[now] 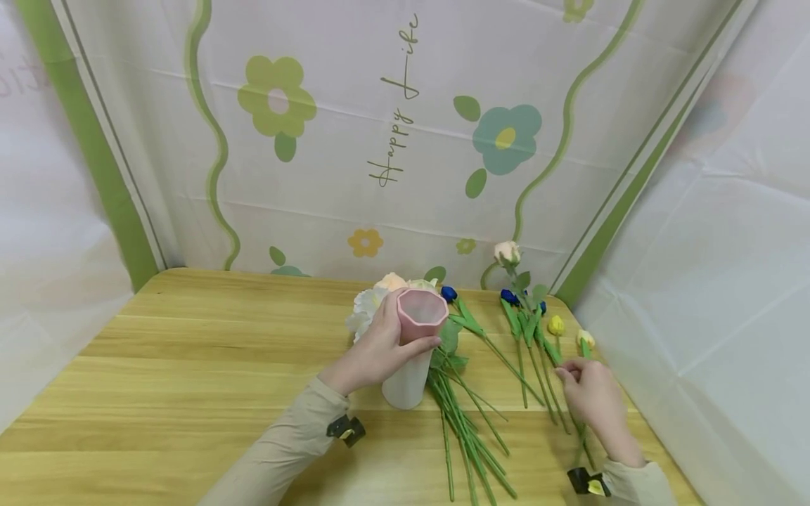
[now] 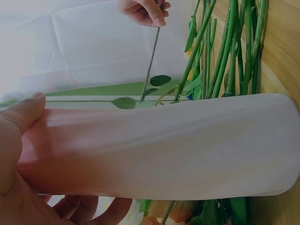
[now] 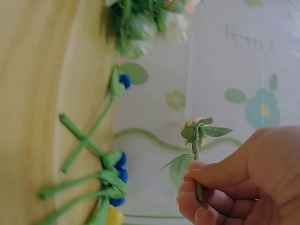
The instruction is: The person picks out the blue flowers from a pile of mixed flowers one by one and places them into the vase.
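My left hand (image 1: 373, 351) grips a tall vase (image 1: 405, 383), pink at its faceted mouth and white lower down. In the left wrist view the thumb and fingers wrap the pink end of the vase (image 2: 159, 150). Over at the right, my right hand (image 1: 595, 397) pinches the stem of a pale pink rose (image 1: 507, 253), whose head points away from me. The right wrist view shows thumb and fingertips on the lower stem (image 3: 196, 161), with the green leaves beyond; the bloom is mostly hidden behind them there.
Beside the vase lies a bunch of green stems (image 1: 465, 429) with white and peach blooms (image 1: 367, 309). A blue tulip (image 1: 448, 294) lies apart from other blue ones. A yellow tulip (image 1: 556, 325) and a cream tulip (image 1: 586, 339) lie near the wooden table's (image 1: 190, 393) right edge.
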Available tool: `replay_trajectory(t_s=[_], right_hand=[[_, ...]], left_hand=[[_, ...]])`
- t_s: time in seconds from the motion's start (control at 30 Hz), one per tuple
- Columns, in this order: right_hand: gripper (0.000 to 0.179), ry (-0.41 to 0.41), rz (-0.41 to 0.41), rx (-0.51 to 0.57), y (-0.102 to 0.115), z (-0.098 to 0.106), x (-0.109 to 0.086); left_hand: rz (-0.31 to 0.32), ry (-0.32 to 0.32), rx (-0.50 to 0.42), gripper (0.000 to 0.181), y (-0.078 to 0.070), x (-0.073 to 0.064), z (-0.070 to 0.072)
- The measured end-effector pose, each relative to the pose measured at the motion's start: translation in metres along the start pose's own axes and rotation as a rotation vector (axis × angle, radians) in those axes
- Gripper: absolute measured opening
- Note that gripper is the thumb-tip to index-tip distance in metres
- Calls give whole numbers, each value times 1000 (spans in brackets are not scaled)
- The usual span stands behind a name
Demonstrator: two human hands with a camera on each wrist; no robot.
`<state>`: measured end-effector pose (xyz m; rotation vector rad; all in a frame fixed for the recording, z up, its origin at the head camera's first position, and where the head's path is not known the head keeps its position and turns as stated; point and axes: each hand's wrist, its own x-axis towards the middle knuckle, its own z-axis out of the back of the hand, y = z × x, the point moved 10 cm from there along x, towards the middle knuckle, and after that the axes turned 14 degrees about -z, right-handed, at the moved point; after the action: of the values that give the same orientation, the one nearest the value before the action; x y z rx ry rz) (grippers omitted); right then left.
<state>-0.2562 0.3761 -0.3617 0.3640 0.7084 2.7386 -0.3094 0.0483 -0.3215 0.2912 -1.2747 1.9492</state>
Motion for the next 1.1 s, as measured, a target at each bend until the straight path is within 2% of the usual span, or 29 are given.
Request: replay_trajectory(t_s=[0.17, 0.33, 0.5, 0.63, 0.8, 1.1], right_hand=[[15, -32, 5, 5, -7, 18, 2], [12, -95, 45, 4, -3, 34, -1], [9, -108, 66, -2, 7, 40, -7], [5, -140, 121, -8, 24, 43, -18], [5, -178, 221, 7, 50, 37, -35], [13, -175, 333, 1, 85, 13, -64]], left_hand=[[3, 0, -5, 90, 0, 0, 1], [7, 1, -12, 90, 0, 0, 1], [4, 8, -12, 91, -1, 0, 1], [0, 14, -15, 91, -2, 0, 0], [0, 12, -16, 90, -2, 0, 0], [8, 4, -8, 90, -1, 0, 1]])
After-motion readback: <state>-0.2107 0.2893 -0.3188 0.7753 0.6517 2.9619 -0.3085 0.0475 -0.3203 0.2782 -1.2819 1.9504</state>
